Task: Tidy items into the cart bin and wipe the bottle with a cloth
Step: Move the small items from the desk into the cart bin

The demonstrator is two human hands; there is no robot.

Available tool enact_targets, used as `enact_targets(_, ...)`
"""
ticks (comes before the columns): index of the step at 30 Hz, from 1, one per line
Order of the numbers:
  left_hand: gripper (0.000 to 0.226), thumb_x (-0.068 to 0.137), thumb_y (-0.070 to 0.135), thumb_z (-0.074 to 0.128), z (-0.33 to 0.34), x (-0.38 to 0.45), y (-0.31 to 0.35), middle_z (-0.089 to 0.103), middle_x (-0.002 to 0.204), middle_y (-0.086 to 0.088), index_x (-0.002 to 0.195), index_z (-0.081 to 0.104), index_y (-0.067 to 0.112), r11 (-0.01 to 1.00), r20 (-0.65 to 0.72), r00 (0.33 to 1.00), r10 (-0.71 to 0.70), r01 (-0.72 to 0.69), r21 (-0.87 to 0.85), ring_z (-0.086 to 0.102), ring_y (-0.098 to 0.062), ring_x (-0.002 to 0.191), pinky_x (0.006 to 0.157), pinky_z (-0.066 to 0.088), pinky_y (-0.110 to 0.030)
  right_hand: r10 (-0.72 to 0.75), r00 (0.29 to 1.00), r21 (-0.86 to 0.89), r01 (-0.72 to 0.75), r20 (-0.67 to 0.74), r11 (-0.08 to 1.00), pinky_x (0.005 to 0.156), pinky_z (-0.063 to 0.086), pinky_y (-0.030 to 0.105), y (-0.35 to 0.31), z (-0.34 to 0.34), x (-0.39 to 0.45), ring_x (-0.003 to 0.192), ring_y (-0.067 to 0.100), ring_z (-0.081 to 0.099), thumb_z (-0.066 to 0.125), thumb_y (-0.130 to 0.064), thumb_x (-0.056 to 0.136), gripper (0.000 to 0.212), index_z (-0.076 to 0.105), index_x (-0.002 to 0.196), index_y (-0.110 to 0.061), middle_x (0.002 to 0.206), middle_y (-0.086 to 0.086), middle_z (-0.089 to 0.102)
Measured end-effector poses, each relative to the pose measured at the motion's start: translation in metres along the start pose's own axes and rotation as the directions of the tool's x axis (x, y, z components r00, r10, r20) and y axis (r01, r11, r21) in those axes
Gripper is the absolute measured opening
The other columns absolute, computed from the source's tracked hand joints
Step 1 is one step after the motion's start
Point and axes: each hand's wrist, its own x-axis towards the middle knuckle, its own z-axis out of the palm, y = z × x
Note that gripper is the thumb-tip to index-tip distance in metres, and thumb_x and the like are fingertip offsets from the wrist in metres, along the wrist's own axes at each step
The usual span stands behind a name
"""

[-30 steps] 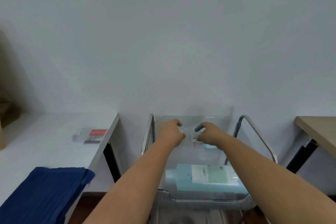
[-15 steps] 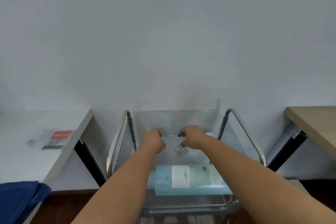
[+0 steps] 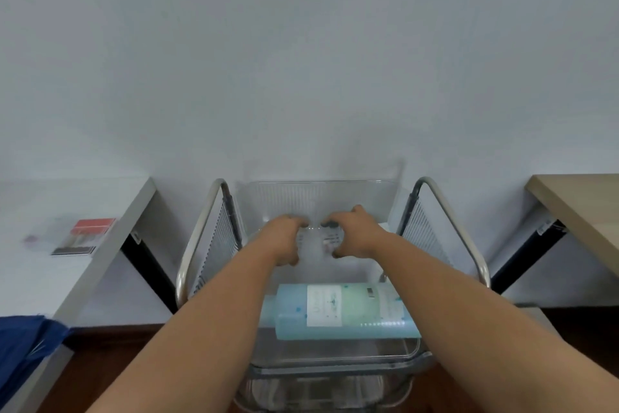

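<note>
A clear plastic bin (image 3: 318,190) sits on top of a metal cart (image 3: 450,215). A pale blue-green bottle (image 3: 341,310) with a white label lies on its side in the bin's near half. Both my hands reach into the far half. My left hand (image 3: 284,240) and my right hand (image 3: 356,235) are curled close together, each closed on one end of a small clear packet (image 3: 318,241), which is blurred and mostly hidden by my fingers. A dark blue cloth (image 3: 20,345) hangs over the near corner of the white table on the left.
The white table (image 3: 40,282) on the left carries a red-topped packet (image 3: 83,236) near its right edge. A wooden table (image 3: 582,208) stands to the right. The cart sits between the two tables against a plain wall, with a lower shelf (image 3: 318,392) under the bin.
My view has swung right, so the cart now sits in the middle and the cloth at the left edge. Both hands stay together on the clear packet and have sunk slightly into the bin.
</note>
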Motion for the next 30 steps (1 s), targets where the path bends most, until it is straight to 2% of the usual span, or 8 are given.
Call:
enact_targets(3,0.084,0.069,0.011,0.082,-0.002,0.006,0.005,0.047,0.141,-0.005,0.143,0.044,0.021,0.999,-0.08,0.996,0.029,-0.032,-0.025,0.049,-0.025,0.126,0.101,0.043,-0.033,0.036,0.998,-0.002,-0.036,-0.057,0.999,0.09,0.04,0.034,0.003,-0.004,0.003,0.112,0.023,0.038,0.078,-0.033,0.069,0.065,0.052,0.128,-0.036,0.122,-0.002,0.06)
enact_targets(6,0.076,0.07,0.012,0.082,0.0,0.012,0.012,0.049,0.139,-0.004,0.138,0.048,0.018,0.999,-0.139,0.99,0.036,-0.04,-0.026,0.051,-0.026,0.122,0.095,0.044,-0.03,0.042,0.996,-0.038,-0.045,-0.082,0.998,0.091,0.035,0.035,0.005,-0.004,0.003,0.113,0.024,0.038,0.078,-0.034,0.071,0.063,0.052,0.129,-0.035,0.123,-0.002,0.059)
enact_targets(9,0.072,0.071,0.014,0.083,0.004,0.016,0.016,0.053,0.134,-0.005,0.135,0.05,0.014,0.999,-0.136,0.99,0.032,-0.035,-0.022,0.054,-0.025,0.117,0.089,0.044,-0.029,0.052,0.994,-0.067,-0.058,-0.092,0.996,0.091,0.032,0.035,0.005,-0.002,0.003,0.114,0.025,0.036,0.079,-0.037,0.07,0.063,0.053,0.128,-0.036,0.121,0.0,0.058)
enact_targets(14,0.07,0.071,0.016,0.083,0.011,0.023,0.018,0.054,0.131,-0.007,0.133,0.05,0.012,0.999,-0.115,0.992,0.048,-0.05,-0.008,0.054,-0.026,0.115,0.088,0.046,-0.031,0.044,0.993,-0.117,-0.057,-0.111,0.992,0.086,0.026,0.035,0.006,0.0,0.004,0.113,0.025,0.03,0.079,-0.04,0.069,0.058,0.057,0.122,-0.035,0.112,0.007,0.054)
enact_targets(19,0.065,0.072,0.015,0.083,0.014,0.025,0.021,0.047,0.131,-0.007,0.131,0.054,0.013,0.996,-0.146,0.986,0.08,-0.083,-0.016,0.055,-0.025,0.111,0.08,0.043,-0.026,0.045,0.991,-0.19,-0.069,-0.129,0.979,0.088,0.025,0.036,0.007,0.0,0.002,0.111,0.024,0.029,0.079,-0.043,0.069,0.045,0.064,0.111,-0.034,0.109,0.008,0.049)
enact_targets(24,0.057,0.072,0.016,0.084,0.018,0.025,0.02,0.046,0.125,-0.005,0.123,0.059,0.016,0.997,-0.155,0.985,0.076,-0.08,-0.021,0.055,-0.022,0.104,0.073,0.038,-0.024,0.04,0.988,-0.275,-0.079,-0.146,0.958,0.088,0.026,0.039,0.007,0.0,0.003,0.115,0.023,0.032,0.078,-0.049,0.067,0.041,0.068,0.104,-0.033,0.102,0.003,0.058)
enact_targets(30,0.057,0.072,0.02,0.084,0.018,0.019,0.021,0.045,0.127,-0.005,0.123,0.06,0.017,0.996,-0.143,0.986,0.082,-0.084,-0.003,0.055,-0.023,0.104,0.075,0.041,-0.026,0.017,0.99,-0.332,-0.062,-0.137,0.941,0.086,0.027,0.039,0.003,0.0,0.001,0.115,0.023,0.035,0.077,-0.051,0.068,0.045,0.066,0.107,-0.033,0.098,-0.003,0.063)
